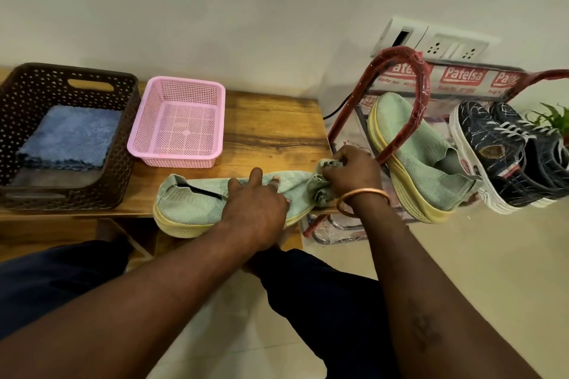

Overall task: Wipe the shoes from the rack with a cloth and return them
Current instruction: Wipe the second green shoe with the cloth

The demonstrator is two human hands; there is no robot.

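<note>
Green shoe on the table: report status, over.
Left hand presses green shoe on table. Right hand grips cloth at toe. Twin shoe on rack. Pink basket behind, apart.

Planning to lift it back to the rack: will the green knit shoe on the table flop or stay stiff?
The green knit shoe has a soft-looking mesh upper, likely denting under the left hand. Its thick yellow sole probably keeps it stiff and stable.

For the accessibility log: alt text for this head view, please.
A person's left hand steadies a pale green shoe on a wooden table while the right hand presses a bunched cloth to its toe. Its mate and dark sneakers sit on the rack.
</note>
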